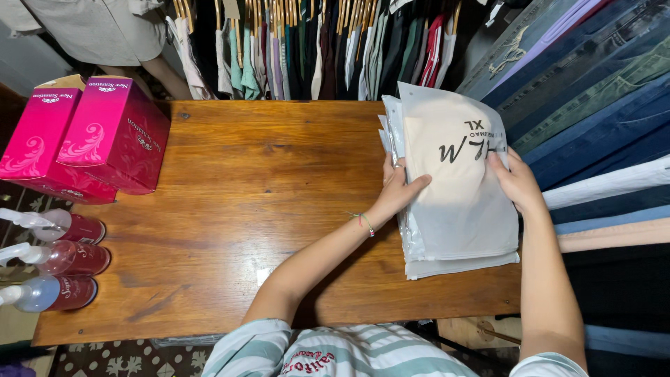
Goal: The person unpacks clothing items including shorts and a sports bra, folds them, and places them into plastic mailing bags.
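Both hands grip a frosted plastic garment bag (457,174) atop a small stack on a wooden table (244,209). Left hand (398,190) fingers curl around its left edge; right hand (518,183) fingertips pinch, probably, its right edge.

Pink boxes (84,136), spray bottles (59,262), hanging clothes (314,45), folded jeans (600,91)

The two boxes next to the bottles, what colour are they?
The boxes are bright pink with white swirls, seen best in the head view.
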